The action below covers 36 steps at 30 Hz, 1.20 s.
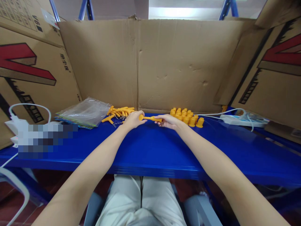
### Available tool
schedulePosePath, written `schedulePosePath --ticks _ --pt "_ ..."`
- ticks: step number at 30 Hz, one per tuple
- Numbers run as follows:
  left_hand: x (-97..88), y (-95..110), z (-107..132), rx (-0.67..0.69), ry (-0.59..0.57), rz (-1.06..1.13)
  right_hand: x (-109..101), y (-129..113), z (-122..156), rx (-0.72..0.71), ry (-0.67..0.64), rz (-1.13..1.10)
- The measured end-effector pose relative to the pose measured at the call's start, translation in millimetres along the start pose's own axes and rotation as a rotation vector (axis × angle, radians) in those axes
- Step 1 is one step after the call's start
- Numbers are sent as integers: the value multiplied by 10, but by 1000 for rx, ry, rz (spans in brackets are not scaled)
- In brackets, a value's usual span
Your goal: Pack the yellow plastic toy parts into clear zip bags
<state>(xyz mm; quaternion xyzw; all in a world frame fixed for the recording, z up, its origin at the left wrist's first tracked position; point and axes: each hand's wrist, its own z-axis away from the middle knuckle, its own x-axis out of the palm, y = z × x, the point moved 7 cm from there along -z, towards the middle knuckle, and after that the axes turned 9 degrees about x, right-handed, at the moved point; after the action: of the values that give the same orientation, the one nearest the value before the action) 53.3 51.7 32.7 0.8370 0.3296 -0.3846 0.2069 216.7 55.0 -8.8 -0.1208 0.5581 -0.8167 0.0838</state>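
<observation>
Both hands meet over the middle of the blue table, on a slim yellow plastic piece with a ribbed, screw-like shaft, lying about level between them. My left hand is closed round its left end, where a rounded yellow part shows at the fingers. The right end sits in the closed fingers of my right hand. Just left of my left hand is a pile of yellow T-shaped handles with small metal chains. Several yellow cup-shaped caps stand in rows beyond my right hand.
Clear plastic bags lie stacked at the left of the blue table. A cardboard sheet closes off the back, with large printed boxes on both sides. White power strip and cables lie at right; a white plug stands at left.
</observation>
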Motion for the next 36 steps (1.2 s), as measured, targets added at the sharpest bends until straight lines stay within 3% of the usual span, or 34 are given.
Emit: schedulePosePath --ticks 11,15,18,20,22,25,27,30,36 --pt "-34 37 13 -24 -48 -69 13 -8 -13 -33 -2 6" --pt "1 15 48 -51 -69 -77 -6 -47 -41 -181 117 21" --pt "48 -9 68 -26 -81 -36 -58 -191 42 -488 360 311" --pt "61 -30 70 0 -73 -3 20 -272 142 -695 501 684" --pt "64 -63 69 0 -63 17 149 -257 169 -776 556 1081" --pt "78 -94 65 -12 -73 20 211 -157 93 -661 610 1506" --pt "91 -92 61 -5 -81 18 161 -114 31 -525 663 1631" --pt "114 -90 55 7 -91 18 62 -93 -57 -390 687 1671" --pt "153 -130 47 8 -119 21 -202 -161 -271 -257 680 1589"
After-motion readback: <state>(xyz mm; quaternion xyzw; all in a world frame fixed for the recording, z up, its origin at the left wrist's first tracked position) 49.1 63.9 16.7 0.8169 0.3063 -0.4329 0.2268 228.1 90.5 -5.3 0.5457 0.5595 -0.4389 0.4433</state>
